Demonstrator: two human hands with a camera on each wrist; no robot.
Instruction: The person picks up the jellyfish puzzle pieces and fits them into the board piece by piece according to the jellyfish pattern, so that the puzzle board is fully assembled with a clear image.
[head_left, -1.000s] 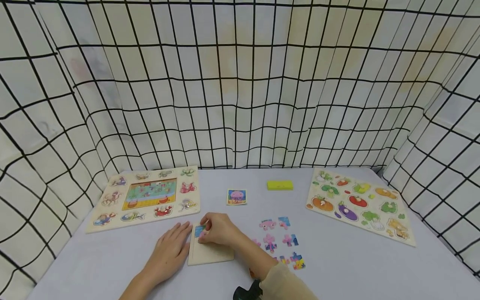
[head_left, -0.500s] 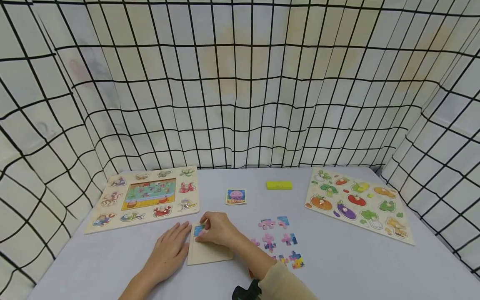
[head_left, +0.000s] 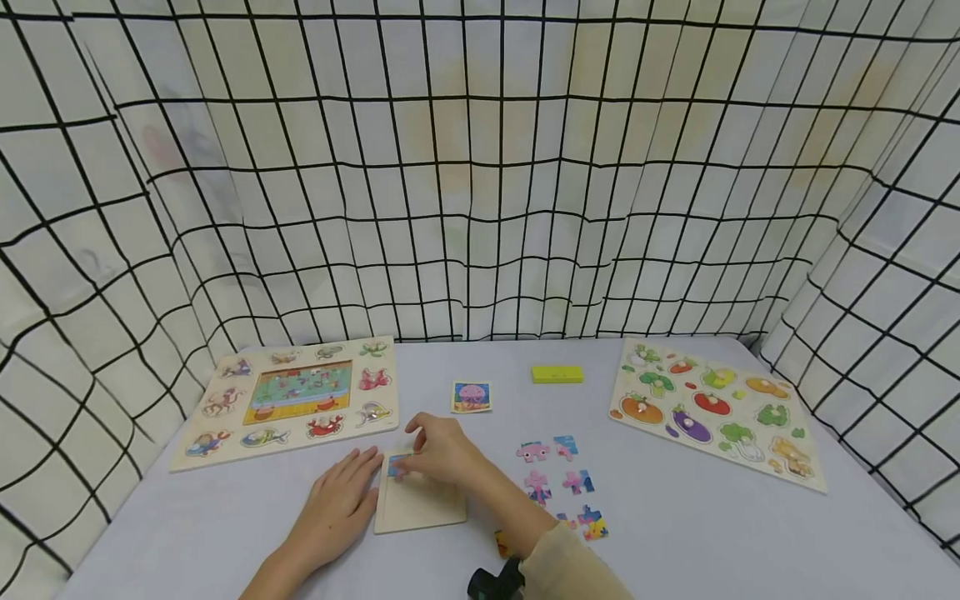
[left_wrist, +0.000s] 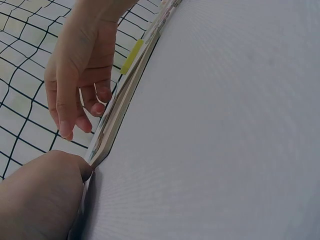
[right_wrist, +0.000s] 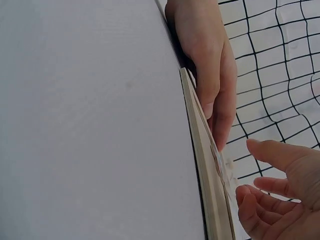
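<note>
Here, far left on the table (head_left: 225, 517), we log the sea board (head_left: 288, 400), flat and untouched. Next, our left hand (head_left: 337, 500) lies flat, fingers straight and together, their tips against the left edge of the small tray (head_left: 420, 508); the left wrist view shows the thumb butted to the tray's near corner. Nothing is held there; the hand only braces.

The tray sits front and centre, between both hands. In its top-left corner lies one blue piece (head_left: 397, 464), partly hidden under our right hand (head_left: 442, 454). That hand hovers arched over the corner, fingers loosely bent and slightly spread, fingertips (right_wrist: 250, 200) on or just above the piece; we cannot tell whether they press it or have lifted. They appear to pinch nothing.

Judgement: the step in hand looks like seating this corner piece. To do it well, we keep the left hand firm so the tray cannot slide, press down evenly with the fingertips rather than push sideways, and check that both outer edges of the piece meet the tray's rim.

Behind the tray lies the jellyfish card (head_left: 472, 396), likely our reference. Right of the tray are the loose pieces (head_left: 558, 483), near the right forearm. Further back sits a yellow block (head_left: 557, 374), and far right the vegetable board (head_left: 716, 408).
</note>
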